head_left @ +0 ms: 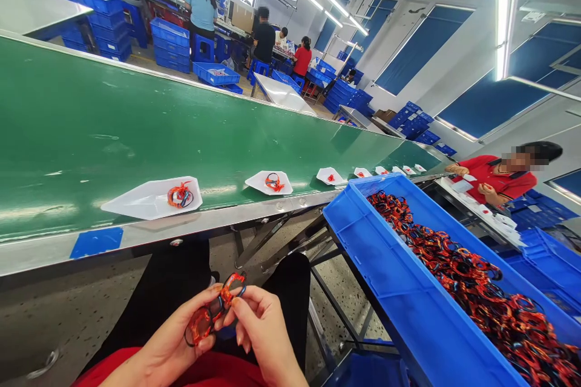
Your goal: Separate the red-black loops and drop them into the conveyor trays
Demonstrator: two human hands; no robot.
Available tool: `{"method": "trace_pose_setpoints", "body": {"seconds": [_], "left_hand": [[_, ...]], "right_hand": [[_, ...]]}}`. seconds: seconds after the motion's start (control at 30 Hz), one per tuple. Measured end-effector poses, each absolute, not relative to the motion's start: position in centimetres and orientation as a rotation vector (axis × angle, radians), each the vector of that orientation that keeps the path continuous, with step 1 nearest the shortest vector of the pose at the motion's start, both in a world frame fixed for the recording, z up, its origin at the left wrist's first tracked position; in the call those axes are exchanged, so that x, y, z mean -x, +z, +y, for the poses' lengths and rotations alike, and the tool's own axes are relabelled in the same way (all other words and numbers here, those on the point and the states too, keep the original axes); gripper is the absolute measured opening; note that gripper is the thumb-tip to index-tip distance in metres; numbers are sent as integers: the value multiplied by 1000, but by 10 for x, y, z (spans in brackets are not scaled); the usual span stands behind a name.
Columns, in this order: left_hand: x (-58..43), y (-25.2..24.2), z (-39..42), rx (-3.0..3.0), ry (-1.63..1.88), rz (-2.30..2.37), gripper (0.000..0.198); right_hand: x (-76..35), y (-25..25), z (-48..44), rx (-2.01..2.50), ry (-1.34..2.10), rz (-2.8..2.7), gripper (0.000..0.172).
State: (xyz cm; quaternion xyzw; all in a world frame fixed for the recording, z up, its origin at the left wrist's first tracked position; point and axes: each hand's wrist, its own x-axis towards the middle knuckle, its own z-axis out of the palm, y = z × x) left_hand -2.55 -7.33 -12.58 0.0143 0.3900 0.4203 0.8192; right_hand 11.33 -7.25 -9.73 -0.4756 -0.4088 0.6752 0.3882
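Low in the frame, over my lap, both my hands pinch a small orange and black frame piece (pixel 216 309) that looks like toy glasses. My left hand (pixel 179 329) grips its lower end. Fingers of my right hand (pixel 261 326) are closed on the upper end. In front of me a green conveyor belt (pixel 136 127) carries white trays (pixel 152 198), each with one of the same orange pieces (pixel 180 195). A second tray (pixel 269 182) sits further right.
A blue crate (pixel 399 290) full of orange and black pieces stands at my right. A person in red (pixel 497 178) works at the belt's far end. Other people sit among stacked blue crates (pixel 170 45) behind the belt.
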Motion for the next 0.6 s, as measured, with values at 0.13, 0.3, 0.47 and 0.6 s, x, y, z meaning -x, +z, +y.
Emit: {"method": "trace_pose_setpoints", "body": {"seconds": [0.13,0.3,0.47,0.6], "left_hand": [[28,-124,-72,-19,924,829,25],[35,-114,-68,34,892,830,43],[37,-109,-67,69,899,860,48],[38,-109,-67,84,930,823,44]], "right_hand": [[-119,-83,-56,1280,1542,-1203,25],[-146,-48,15,1281,1181,-1163,25],[-183,-29,114,1273,969,-965,31],[-199,-23,145,1289,922,-912,39]]}}
